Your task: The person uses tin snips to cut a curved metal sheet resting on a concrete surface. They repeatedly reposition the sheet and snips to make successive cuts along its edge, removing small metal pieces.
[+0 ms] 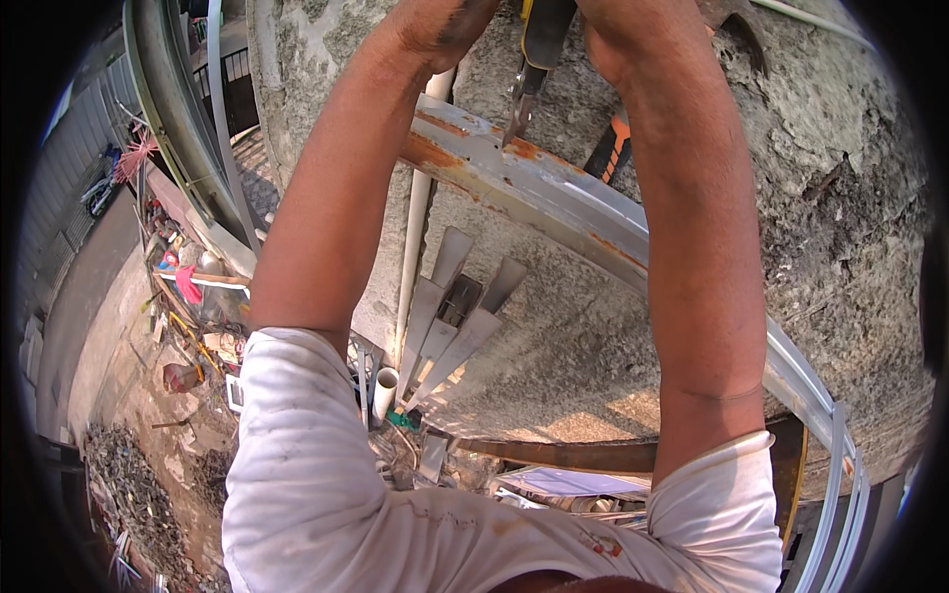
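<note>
At the top edge my left hand [455, 22] and my right hand [618, 35] flank a black and yellow tool [539, 40], their fingers mostly out of the picture. Whether either hand grips the tool cannot be seen. The tool's metal tip [516, 119] points down onto a rust-spotted grey metal profile [524, 198] that runs diagonally beneath my arms. Behind that profile, an orange and black hand tool [613, 148] lies partly hidden by my right forearm.
A weathered concrete surface [830, 227] surrounds the work, with a white pipe [415, 257] and flat metal strips [465, 336]. Curved rails [178, 148] rise at left. Far below lies debris-strewn ground [178, 415]. More metal strips [830, 455] bend along the right.
</note>
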Tool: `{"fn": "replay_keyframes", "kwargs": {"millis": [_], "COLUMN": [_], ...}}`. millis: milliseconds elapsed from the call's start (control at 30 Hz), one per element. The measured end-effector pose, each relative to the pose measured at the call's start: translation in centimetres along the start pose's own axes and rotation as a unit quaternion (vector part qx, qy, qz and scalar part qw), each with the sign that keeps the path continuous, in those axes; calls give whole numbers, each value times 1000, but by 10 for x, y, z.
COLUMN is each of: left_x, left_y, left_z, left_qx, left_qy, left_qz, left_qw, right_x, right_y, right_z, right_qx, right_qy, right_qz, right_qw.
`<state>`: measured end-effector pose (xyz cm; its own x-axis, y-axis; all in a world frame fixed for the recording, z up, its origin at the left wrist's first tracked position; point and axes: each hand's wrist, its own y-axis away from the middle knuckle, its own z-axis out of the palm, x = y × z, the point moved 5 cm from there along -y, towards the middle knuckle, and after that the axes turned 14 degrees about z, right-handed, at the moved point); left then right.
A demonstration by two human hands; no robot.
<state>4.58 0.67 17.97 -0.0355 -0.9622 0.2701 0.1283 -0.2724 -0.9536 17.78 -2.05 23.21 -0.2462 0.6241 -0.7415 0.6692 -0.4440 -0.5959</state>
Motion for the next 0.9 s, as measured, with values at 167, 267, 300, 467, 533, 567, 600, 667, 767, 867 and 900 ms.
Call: {"fn": "replay_keyframes", "kwargs": {"millis": [167,267,300,467,533,567,600,667,767,867,900], "left_x": [20,20,21,16,16,20,15,8,-4,-10,-10], "left_y": [1,2,0,9,9,8,8,7,8,10,11], "left_z": [9,17,15,23,25,24,27,29,25,23,23], "left_qx": [-102,-143,-104,-87,-54,-12,-23,-26,6,24,28], "left_qy": [27,-74,-133,-208,-250,-276,-261,-234,-212,-239,-250], "left_qz": [-111,-117,-99,-102,-83,-46,-56,-66,-58,-25,-15], "left_qw": [988,980,981,969,963,960,964,970,976,970,968], "right_x": [8,5,1,-11,-19,-19,-17,-12,-11,-12,-11], "right_y": [-6,-9,-9,-31,-34,-37,-41,-48,-48,-47,-46], "right_z": [-2,-4,-8,-11,-4,0,0,-3,-10,-13,-12], "right_qx": [15,-137,-179,28,180,188,189,183,166,147,137], "right_qy": [-28,-167,-179,160,308,325,337,359,332,284,269], "right_qz": [-3,-31,-24,-172,-281,-295,-278,-213,-166,-118,-89], "right_qw": [999,976,967,972,891,879,879,890,914,940,949]}}
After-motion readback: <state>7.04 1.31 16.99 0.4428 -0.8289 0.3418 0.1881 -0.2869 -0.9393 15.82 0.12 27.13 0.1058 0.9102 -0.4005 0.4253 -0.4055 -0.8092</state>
